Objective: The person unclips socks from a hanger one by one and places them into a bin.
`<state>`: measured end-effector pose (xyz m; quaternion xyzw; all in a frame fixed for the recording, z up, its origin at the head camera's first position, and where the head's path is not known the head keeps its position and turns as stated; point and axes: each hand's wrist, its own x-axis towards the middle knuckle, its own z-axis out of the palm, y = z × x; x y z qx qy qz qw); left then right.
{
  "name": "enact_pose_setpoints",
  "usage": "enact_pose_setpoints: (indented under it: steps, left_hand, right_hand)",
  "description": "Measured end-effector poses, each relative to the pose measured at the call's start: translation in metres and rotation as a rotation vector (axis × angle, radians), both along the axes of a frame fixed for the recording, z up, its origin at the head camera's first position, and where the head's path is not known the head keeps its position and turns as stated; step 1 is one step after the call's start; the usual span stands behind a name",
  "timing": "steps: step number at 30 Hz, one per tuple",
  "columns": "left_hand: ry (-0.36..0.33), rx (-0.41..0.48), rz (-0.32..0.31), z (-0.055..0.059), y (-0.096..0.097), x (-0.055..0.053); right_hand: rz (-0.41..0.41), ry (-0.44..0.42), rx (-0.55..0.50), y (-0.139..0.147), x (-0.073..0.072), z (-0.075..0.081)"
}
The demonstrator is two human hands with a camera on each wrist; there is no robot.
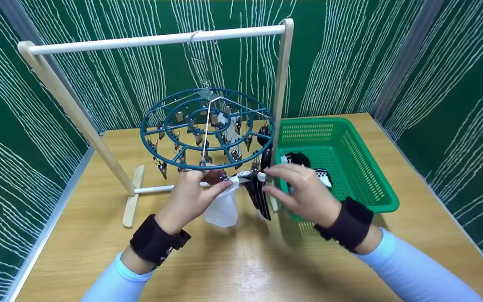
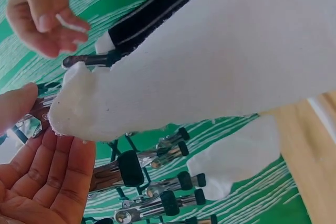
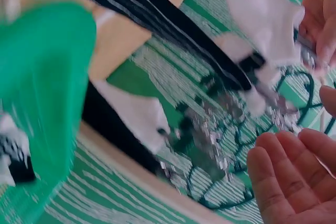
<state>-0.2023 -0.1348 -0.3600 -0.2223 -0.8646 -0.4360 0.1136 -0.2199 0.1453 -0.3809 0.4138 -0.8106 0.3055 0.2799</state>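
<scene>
head: l hand (image 1: 189, 197) pinches clip (image 1: 223, 177) at white sock (image 1: 221, 209), just under round hanger (image 1: 174, 162); r hand (image 1: 308, 193), fingers loosely apart, is nr striped sock (image 1: 257, 195). l wrist: thumb + fingers on clip, white sock's end touching fingers. r wrist: r palm relaxed nr hanger, green basket (image 3: 79, 51) opp. side.

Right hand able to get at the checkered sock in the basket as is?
Likely yes: the right hand looks open, and the basket has no lid, leaving the checkered sock accessible from above.

Wooden table (image 1: 224, 268), white-streaked green walls (image 1: 342, 63)
</scene>
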Motion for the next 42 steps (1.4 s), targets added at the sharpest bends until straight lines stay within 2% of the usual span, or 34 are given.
enact_pose_setpoints:
  steps: [11, 25, 31, 36, 42]
  left_hand:
    - [0.034, 0.015, -0.010, -0.001, -0.002, -0.002]
    - [0.010, 0.023, 0.001, -0.003, 0.001, -0.002]
    - [0.034, 0.037, 0.011, -0.004, 0.003, -0.002]
    - [0.042, 0.055, 0.021, -0.005, 0.002, -0.002]
    - [0.049, 0.066, 0.013, -0.006, 0.003, -0.003]
  right_hand:
    - [0.010, -0.232, -0.001, -0.025, 0.009, -0.032]
    - [0.044, -0.575, -0.029, -0.047, 0.000, -0.061]
    - [0.084, -0.718, -0.052, -0.059, -0.001, -0.068]
    - [0.091, -0.752, -0.071, -0.068, 0.000, -0.073]
    - [0.071, -0.680, -0.113, -0.075, -0.001, -0.078]
